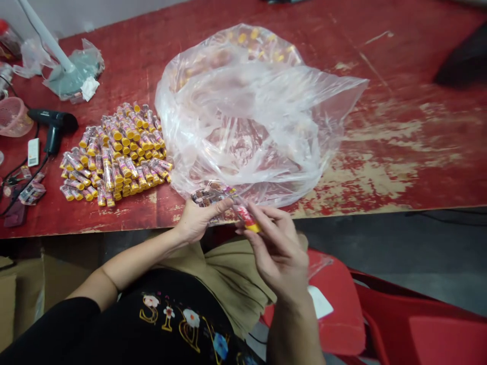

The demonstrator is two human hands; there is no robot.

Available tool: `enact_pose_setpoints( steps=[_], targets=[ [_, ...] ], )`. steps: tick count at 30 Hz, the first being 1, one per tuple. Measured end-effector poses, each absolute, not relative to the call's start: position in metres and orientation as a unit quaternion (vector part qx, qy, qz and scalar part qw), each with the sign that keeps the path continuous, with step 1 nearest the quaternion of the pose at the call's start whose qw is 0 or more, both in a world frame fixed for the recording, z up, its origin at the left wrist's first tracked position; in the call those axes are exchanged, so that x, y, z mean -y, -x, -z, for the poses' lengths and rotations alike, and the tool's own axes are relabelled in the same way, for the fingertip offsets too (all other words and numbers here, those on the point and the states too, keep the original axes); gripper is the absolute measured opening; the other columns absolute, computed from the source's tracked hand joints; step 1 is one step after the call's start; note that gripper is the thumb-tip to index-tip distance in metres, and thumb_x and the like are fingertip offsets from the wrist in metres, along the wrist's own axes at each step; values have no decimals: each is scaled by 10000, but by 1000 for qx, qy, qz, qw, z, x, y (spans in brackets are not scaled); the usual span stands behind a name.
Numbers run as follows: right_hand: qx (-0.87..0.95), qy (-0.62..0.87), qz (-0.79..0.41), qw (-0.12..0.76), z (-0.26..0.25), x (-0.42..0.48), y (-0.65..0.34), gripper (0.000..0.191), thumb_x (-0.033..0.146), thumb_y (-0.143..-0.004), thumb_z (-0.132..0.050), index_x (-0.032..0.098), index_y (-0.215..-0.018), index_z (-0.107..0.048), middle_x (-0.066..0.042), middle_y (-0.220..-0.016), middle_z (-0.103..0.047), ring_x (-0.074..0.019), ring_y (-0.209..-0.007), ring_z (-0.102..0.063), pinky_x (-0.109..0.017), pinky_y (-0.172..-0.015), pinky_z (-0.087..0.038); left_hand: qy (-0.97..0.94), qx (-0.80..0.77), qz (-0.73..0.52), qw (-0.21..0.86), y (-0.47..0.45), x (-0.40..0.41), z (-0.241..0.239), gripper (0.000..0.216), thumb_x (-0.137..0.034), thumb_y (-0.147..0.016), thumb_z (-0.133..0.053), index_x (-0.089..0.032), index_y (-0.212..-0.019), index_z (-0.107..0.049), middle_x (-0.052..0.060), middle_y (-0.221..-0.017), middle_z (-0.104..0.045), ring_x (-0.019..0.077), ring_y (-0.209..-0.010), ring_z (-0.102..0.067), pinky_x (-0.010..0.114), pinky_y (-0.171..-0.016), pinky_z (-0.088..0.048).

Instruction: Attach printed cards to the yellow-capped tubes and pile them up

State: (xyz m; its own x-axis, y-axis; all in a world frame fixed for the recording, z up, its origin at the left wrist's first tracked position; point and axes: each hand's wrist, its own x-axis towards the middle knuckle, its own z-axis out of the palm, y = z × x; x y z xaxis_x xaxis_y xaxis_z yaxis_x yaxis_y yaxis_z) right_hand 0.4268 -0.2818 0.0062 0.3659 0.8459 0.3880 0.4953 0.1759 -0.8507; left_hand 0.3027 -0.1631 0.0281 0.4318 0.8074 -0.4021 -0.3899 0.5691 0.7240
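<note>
My left hand (198,218) is closed on some printed clear plastic film (207,196) with dark and brown markings, at the table's front edge. Close beside it, my right hand (279,248) pinches a small tube (247,218) with a red-and-white label and a yellow cap, its capped end tilted down towards me. The tube's far end lies by my left thumb; whether the film touches it, I cannot tell. Just beyond both hands spreads a large clear plastic bag (243,101), with more yellow-capped tubes showing through its far side.
A pile of similar yellow-capped tubes (129,147) lies left of the bag on the worn red table (380,126). Further left are a black hair dryer (53,124), a pink basket (13,116) and a white lamp stand (53,45). A red chair (335,304) stands at lower right.
</note>
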Motion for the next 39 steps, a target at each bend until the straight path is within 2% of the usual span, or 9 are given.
enact_pose_setpoints(
  steps=[5,9,12,16,18,23,30,34,39],
  targets=[
    [510,623,-169,569,-13,284,-424,482,164,-892,-776,366,-1329,-743,-75,-1137,-751,-221,-980,-758,-388,-851,-681,-281,-356,-241,858,-291,151,-29,524,-379,-444,-1059,-145,-735,-691,-16,-650,-637,117,-636,-597,258,-658,-497],
    [416,617,-220,631,-5,282,-409,406,218,-895,-789,348,-1280,-774,-78,-1158,-757,-185,-874,-764,-351,-767,-691,-297,-346,-223,862,-286,146,-23,577,-549,-500,-1012,-147,-707,-652,-70,-548,-487,34,-472,-355,214,-482,-293],
    [330,570,-320,681,7,280,-396,313,341,-962,-724,322,-1269,-782,-80,-1068,-787,-147,-705,-745,-286,-598,-663,-318,-349,-263,841,-286,149,-18,581,-583,-517,-994,-150,-697,-649,-56,-576,-527,47,-522,-419,214,-545,-355],
    [330,639,-188,669,16,280,-380,304,314,-897,-797,293,-1199,-813,-89,-1105,-787,-209,-893,-778,-373,-764,-705,-354,-360,-291,813,-288,153,-11,562,-555,-503,-1007,-152,-783,-731,11,-755,-700,122,-732,-615,265,-774,-490],
    [318,652,-159,669,16,279,-373,312,277,-858,-832,291,-1170,-822,-85,-1123,-780,-214,-905,-777,-388,-791,-704,-361,-363,-266,816,-288,154,-9,578,-568,-479,-1009,-149,-767,-733,18,-753,-702,128,-715,-610,272,-748,-485],
    [231,605,-240,723,11,272,-371,296,340,-836,-856,273,-1123,-827,-45,-1002,-779,-117,-630,-686,-279,-598,-642,-384,-374,-245,808,-283,156,-4,594,-631,-503,-973,-138,-679,-691,-8,-644,-614,84,-602,-503,236,-601,-390],
    [274,615,-229,703,0,263,-375,300,259,-776,-903,306,-1067,-849,-16,-897,-719,-137,-765,-675,-264,-643,-590,-363,-376,-217,824,-278,158,-7,634,-674,-485,-959,-143,-695,-685,-11,-632,-604,76,-558,-499,230,-561,-399],
    [266,603,-200,725,5,259,-370,293,235,-765,-911,308,-1042,-849,-12,-898,-736,-138,-767,-691,-272,-668,-598,-307,-370,-271,834,-280,159,-18,602,-641,-545,-961,-164,-692,-625,-72,-534,-479,23,-443,-309,208,-458,-260],
    [276,590,-248,717,12,260,-370,295,278,-848,-855,294,-1139,-809,-19,-934,-754,-117,-679,-695,-248,-611,-611,-254,-370,-265,853,-285,159,-22,603,-570,-468,-1015,-158,-685,-633,-46,-548,-533,76,-513,-493,219,-509,-398]
  ],
)
